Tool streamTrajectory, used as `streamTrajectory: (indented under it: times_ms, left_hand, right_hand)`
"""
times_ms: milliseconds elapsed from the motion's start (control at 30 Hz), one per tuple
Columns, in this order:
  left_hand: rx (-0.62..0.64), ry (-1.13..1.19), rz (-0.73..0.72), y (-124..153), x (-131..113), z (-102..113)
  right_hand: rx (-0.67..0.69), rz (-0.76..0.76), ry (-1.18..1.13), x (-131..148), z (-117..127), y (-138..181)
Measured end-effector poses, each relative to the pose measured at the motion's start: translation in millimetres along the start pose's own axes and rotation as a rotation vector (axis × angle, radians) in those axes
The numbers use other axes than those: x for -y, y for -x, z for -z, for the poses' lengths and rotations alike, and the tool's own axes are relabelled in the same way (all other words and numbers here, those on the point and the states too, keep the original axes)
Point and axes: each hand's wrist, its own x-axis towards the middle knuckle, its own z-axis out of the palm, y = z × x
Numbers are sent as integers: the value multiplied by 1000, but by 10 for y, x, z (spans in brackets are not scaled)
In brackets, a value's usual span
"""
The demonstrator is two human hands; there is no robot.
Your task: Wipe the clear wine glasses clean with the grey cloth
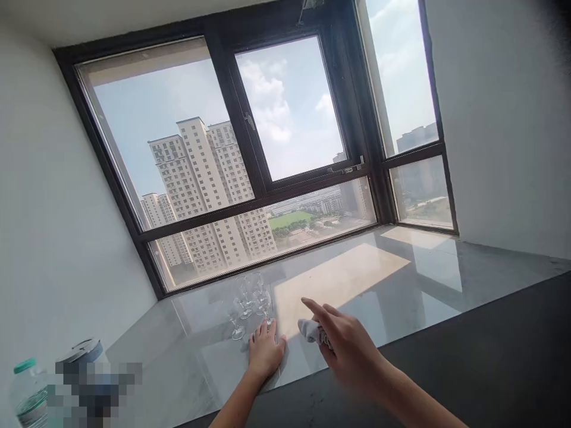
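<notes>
My left hand (pixel 266 349) rests on the glossy grey windowsill (pixel 223 371), palm down with its fingers apart. Just beyond its fingertips stand several small clear stemmed glasses (pixel 244 306), grouped near the window. The nearest glass is partly behind my fingers, and I cannot tell whether they touch it. To the right, my right hand (pixel 352 348) is above the sill's front edge, closed around a bunched whitish-grey cloth (pixel 308 330). Its index finger points out to the left over the cloth. Part of the cloth is hidden inside the hand.
A dark-framed window (pixel 263 193) rises behind the sill, with a side pane (pixel 419 190) at the right corner. At lower left are a clear bottle with a green cap (pixel 25 365) and a grey-lidded container (pixel 84 351), partly blurred out. White walls flank the sill.
</notes>
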Motion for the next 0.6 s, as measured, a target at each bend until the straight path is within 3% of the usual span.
streamTrajectory:
  times_ms: [133,233,367,600]
  left_hand:
    - [-29,11,40,-58,21,-42]
    - [-85,13,83,-71,71,-81]
    - [-187,22,118,-81,134,-72]
    - [-277,164,180,-103,235,4]
  right_hand:
    - [-65,304,59,626,237,-139]
    - [-213,444,84,900,355,-207]
    - [-334,510,62,1060,442,-228]
    - [-334,513,0,1189,571,-219]
